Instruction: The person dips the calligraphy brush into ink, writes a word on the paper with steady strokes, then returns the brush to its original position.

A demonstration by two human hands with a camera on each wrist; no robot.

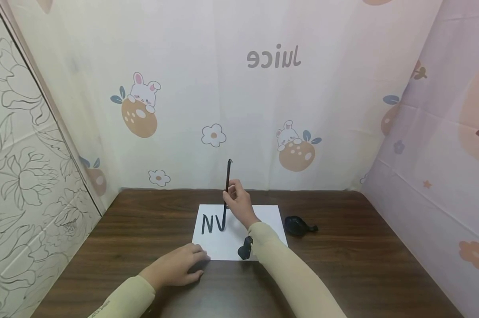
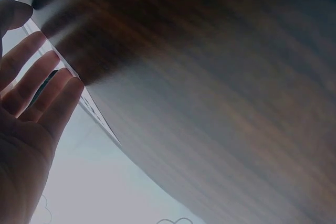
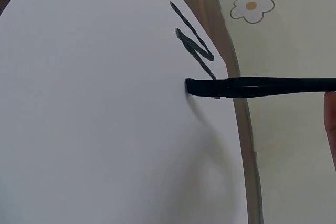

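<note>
My right hand [image 1: 240, 204] pinches a thin black brush [image 1: 228, 176] that stands nearly upright, a small loop at its top end. Its dark tip [image 3: 202, 87] touches a white sheet of paper [image 1: 235, 245]. On the sheet's upper left is a black letter N [image 1: 207, 224], and beside it a dark stroke [image 1: 219, 224] runs down to the brush tip. My left hand [image 1: 179, 265] rests at the lower left corner of the paper, fingers loosely bent and holding nothing. In the left wrist view those fingers [image 2: 65, 100] reach the sheet's edge.
Right of the paper, a dark rounded thing with a narrow end [image 1: 296, 225] lies on the brown wooden table [image 1: 342, 265]. A small black device [image 1: 245, 248] sits at my right wrist. Patterned curtain [image 1: 219, 88] stands behind the table, with more at both sides.
</note>
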